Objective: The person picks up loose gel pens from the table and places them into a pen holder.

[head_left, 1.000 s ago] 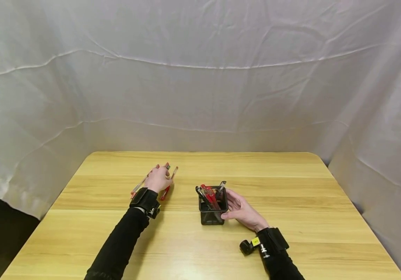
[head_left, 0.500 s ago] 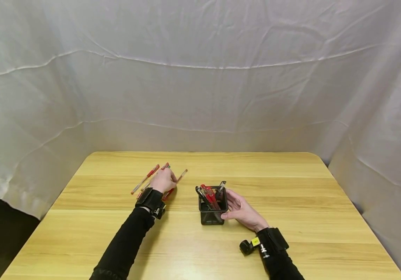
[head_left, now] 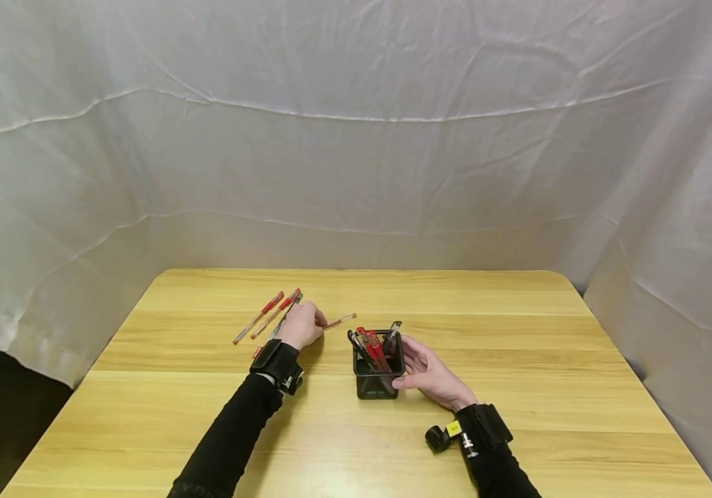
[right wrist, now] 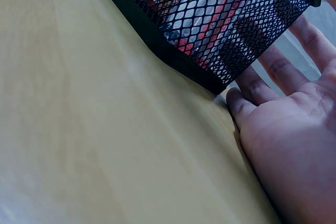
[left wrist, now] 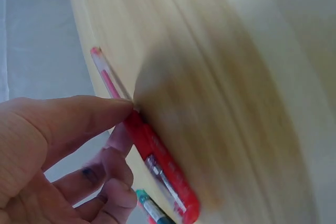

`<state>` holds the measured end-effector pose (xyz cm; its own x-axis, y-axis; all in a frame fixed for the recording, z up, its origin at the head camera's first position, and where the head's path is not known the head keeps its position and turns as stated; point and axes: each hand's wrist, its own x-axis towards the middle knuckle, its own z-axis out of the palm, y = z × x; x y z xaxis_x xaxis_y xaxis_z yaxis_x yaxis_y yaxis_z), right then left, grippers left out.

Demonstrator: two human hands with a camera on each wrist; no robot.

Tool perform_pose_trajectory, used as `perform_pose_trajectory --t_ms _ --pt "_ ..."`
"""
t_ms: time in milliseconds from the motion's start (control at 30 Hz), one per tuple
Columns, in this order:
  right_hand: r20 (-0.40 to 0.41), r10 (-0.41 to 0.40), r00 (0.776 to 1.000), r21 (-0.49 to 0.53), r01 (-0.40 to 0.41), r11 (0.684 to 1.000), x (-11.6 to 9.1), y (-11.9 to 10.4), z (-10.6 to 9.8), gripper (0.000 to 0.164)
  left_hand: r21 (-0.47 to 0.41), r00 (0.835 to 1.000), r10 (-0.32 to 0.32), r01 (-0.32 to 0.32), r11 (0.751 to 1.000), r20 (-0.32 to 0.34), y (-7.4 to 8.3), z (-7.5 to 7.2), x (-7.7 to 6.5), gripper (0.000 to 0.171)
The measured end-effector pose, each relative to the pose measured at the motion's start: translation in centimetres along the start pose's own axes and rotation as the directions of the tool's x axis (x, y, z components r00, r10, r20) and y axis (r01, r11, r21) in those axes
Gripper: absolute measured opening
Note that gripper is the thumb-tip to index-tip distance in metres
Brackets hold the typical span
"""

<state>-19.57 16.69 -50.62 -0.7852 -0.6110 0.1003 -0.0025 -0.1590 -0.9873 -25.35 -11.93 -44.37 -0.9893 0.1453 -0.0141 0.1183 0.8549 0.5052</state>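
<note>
My left hand (head_left: 302,325) pinches a red-capped clear gel pen (left wrist: 169,174) between thumb and fingers, low over the table. In the head view the clear barrel (head_left: 341,321) of this pen sticks out to the right of the fingers, and its capped end is hidden by the hand. A black mesh pen holder (head_left: 376,389) stands upright at mid-table with several red and black pens (head_left: 371,344) in it. My right hand (head_left: 435,380) holds the holder from its right side, thumb at the near corner and fingers behind the mesh (right wrist: 202,19).
Left of my left hand, two red-capped pens (head_left: 258,318) lie slanted on the wooden table (head_left: 518,346). A dark pen (head_left: 294,301) lies beside them, partly covered by the hand. A pale cloth (head_left: 356,166) hangs behind the table.
My left hand has moved right, toward the pen holder, and the pen in it has swung flatter, its barrel end pointing right. The other pens are uncovered. My right hand has stayed at the holder.
</note>
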Motion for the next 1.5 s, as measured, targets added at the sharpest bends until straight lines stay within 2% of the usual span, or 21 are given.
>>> perform_pose_trajectory --t_ms 167,267,400,567,933,1000,1200,1333,1500 --pt "-0.011 0.009 1.0 -0.007 -0.009 1.0 -0.1 0.0 0.0 0.099 0.006 0.998 0.061 -0.061 0.998 -0.024 0.4 0.6 -0.4 0.018" --pt "-0.012 0.014 1.0 -0.003 -0.014 1.0 -0.1 0.0 0.0 0.1 0.011 0.996 0.071 -0.071 0.997 -0.054 0.3 0.9 -0.5 0.022" --pt "-0.003 -0.006 1.0 0.004 0.006 1.0 0.0 0.0 -0.1 0.098 0.021 0.995 0.051 -0.049 0.999 -0.088 0.1 1.0 -0.7 0.021" --pt "0.001 -0.015 1.0 0.013 0.015 1.0 0.1 0.1 -0.1 0.097 0.048 0.993 0.004 0.002 0.999 -0.115 0.0 0.7 -0.9 0.011" --pt "-0.005 0.013 1.0 0.012 -0.013 1.0 0.0 0.1 -0.1 0.099 0.081 0.997 -0.053 0.057 0.995 -0.061 -0.8 0.3 -0.8 0.015" --pt "-0.004 0.01 1.0 0.012 -0.01 1.0 0.0 0.1 -0.1 0.099 0.077 0.998 -0.046 0.05 0.996 -0.048 -1.0 0.1 -0.7 0.013" --pt "0.0 -0.003 1.0 0.013 0.003 1.0 0.0 0.1 -0.1 0.097 0.005 0.999 -0.017 0.017 1.0 -0.04 -1.7 -0.5 -0.8 0.008" --pt "0.0 0.0 1.0 0.016 0.0 1.0 0.0 0.1 -0.1 0.097 -0.063 0.996 0.007 -0.013 0.998 -0.086 -2.3 -0.7 -1.2 0.004" --pt "-0.004 0.008 1.0 0.02 -0.008 1.0 0.0 0.0 0.0 0.099 -0.197 0.989 -0.031 0.002 0.98 -0.145 -2.9 -1.2 -1.7 0.016"
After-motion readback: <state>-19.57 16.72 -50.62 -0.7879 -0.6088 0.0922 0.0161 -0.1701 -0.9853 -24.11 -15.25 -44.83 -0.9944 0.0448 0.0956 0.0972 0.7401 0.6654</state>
